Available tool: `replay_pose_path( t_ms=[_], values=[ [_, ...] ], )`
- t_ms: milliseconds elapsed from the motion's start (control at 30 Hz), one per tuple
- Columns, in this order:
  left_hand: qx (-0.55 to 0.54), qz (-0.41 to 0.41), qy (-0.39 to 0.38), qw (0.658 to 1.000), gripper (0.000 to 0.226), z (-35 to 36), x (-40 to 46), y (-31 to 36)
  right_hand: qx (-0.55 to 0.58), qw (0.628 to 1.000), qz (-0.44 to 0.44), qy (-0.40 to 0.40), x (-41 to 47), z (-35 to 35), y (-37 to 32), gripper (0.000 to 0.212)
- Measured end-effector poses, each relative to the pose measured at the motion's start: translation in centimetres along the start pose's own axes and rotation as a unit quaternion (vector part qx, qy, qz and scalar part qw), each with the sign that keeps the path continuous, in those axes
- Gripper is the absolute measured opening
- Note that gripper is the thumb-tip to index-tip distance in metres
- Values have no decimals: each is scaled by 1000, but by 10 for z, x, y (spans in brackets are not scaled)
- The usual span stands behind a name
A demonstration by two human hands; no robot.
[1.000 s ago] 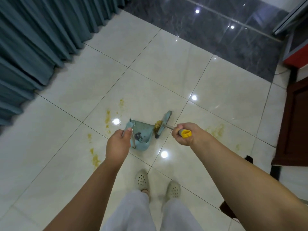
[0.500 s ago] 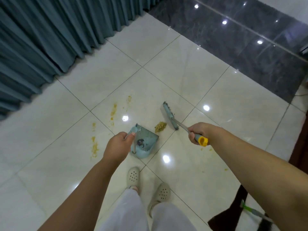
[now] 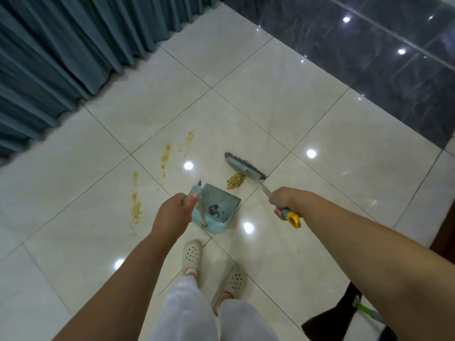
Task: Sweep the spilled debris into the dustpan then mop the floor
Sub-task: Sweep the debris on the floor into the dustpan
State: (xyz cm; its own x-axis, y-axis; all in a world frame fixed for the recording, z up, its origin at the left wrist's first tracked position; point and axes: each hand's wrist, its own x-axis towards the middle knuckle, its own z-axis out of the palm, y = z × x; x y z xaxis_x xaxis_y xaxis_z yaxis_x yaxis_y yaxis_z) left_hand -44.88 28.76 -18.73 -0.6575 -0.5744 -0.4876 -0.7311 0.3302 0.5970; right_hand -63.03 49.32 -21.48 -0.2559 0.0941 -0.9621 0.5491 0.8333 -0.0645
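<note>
Between dustpan (image 3: 216, 207) and broom head (image 3: 243, 168): debris pile (image 3: 235, 180), on floor.

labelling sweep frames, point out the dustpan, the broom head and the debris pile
dustpan (image 3: 222, 201), head view, on the bare pan floor
broom head (image 3: 243, 167), head view, middle of the bristle bar
debris pile (image 3: 235, 180), head view, centre of the yellow heap
</note>
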Motion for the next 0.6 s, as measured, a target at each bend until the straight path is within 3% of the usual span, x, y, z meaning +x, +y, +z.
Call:
replay_pose_path(
  t_ms=[100, 367, 600],
  values=[
    [4, 0, -7, 1000, 43, -8, 9, 2, -65, 998, -15, -9, 3, 8, 11, 29],
    [49, 14, -23, 998, 42, -1, 6, 10, -52, 995, 18, -87, -15, -5, 35, 38],
    [34, 6, -20, 999, 44, 0, -7, -3, -59, 989, -15, -132, -52, -28, 43, 51]
  ],
)
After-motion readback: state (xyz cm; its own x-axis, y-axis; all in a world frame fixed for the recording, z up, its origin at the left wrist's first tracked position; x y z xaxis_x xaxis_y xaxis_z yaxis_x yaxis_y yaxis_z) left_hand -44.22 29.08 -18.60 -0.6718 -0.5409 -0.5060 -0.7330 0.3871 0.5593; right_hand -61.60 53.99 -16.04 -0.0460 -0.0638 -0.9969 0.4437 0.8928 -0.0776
